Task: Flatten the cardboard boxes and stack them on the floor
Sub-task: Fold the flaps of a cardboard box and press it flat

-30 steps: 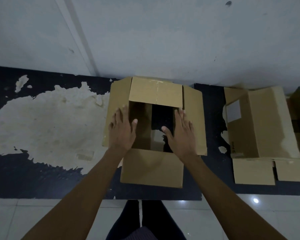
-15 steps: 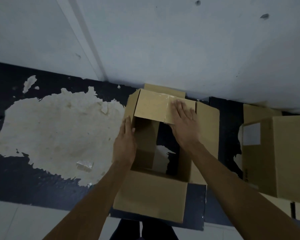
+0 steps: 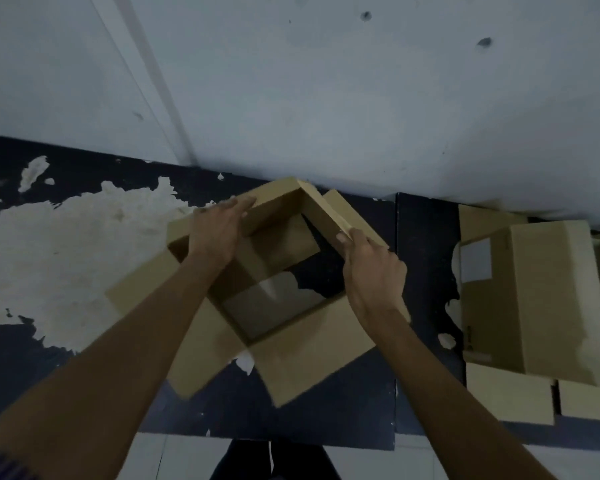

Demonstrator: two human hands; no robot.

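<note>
You grip a box (image 3: 312,344) of matt brown cardboard, its inner faces plain and dull. The second box (image 3: 548,299), same cardboard, carries a pale paper label (image 3: 476,259). The dark wall band (image 3: 426,258) flakes, baring rough plaster; floor tiles (image 3: 184,455) look smooth.

The single head-worn camera looks steeply down and forward from close above the open cardboard box (image 3: 278,271), facing the wall (image 3: 326,98) just behind it.

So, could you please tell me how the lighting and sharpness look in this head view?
Head view: dim and bluish, no glare; the open box is motion-smeared at its near flaps, as are the left hand and right hand; wide-angle bending curves the wall's base line; the box interior sits in shadow.
</note>
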